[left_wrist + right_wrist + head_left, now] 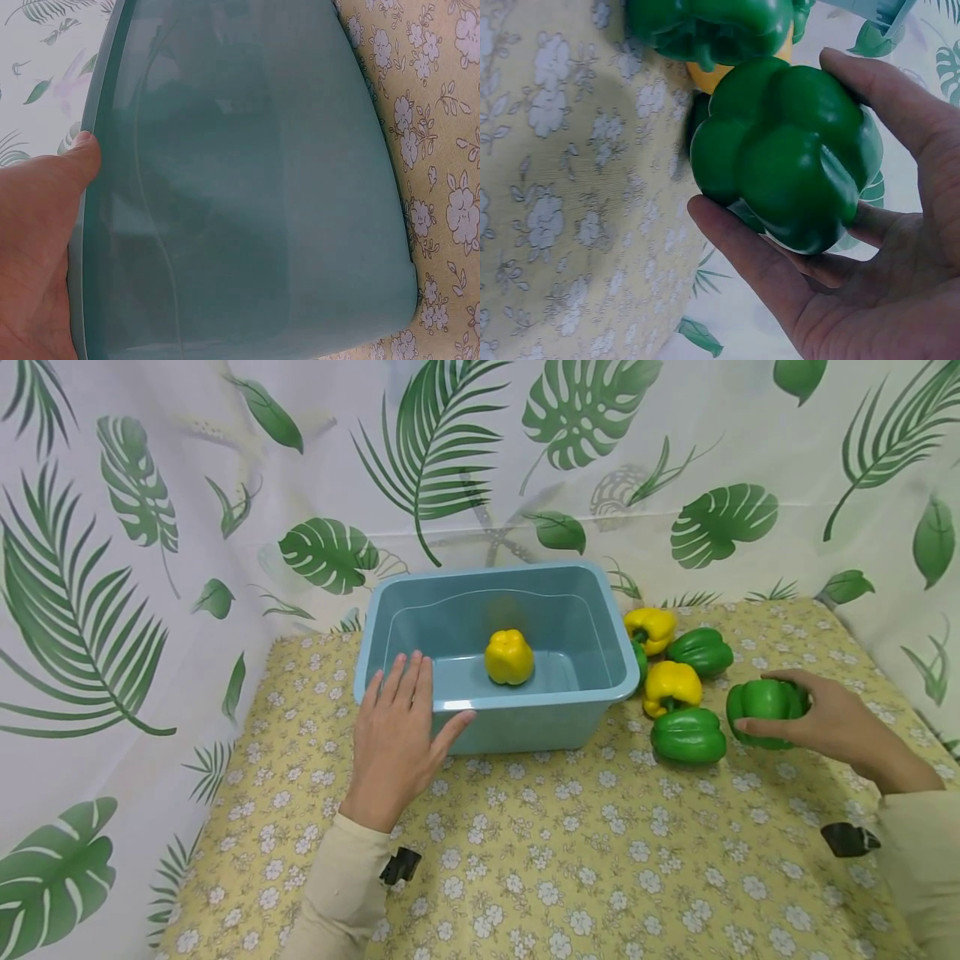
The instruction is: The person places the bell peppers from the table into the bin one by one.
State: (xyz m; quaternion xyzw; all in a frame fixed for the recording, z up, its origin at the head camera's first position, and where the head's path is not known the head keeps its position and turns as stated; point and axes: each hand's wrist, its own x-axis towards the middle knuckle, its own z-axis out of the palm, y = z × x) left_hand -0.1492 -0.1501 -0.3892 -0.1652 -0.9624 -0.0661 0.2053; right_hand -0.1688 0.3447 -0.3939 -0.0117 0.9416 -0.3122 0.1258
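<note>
My left hand (393, 743) rests on the near left rim of a blue-green plastic bin (540, 698). Its fingers are straight over the rim, and the thumb (84, 154) lies along the edge in the left wrist view. One yellow bell pepper (510, 657) sits on the bin floor. Out to the right, my right hand (840, 722) grips a green bell pepper (763, 703) between thumb and fingers. The right wrist view shows that same pepper (787, 157) with its lobed end towards the camera, close beside another green bell pepper (720, 22).
Right of the bin is a cluster of peppers: a front green one (688, 736), a rear green one (701, 652) and two yellow ones, near (670, 687) and far (651, 628). Another green one is partly hidden by the bin. A flowered cloth (525, 860) covers the table; leaf-print curtains stand behind.
</note>
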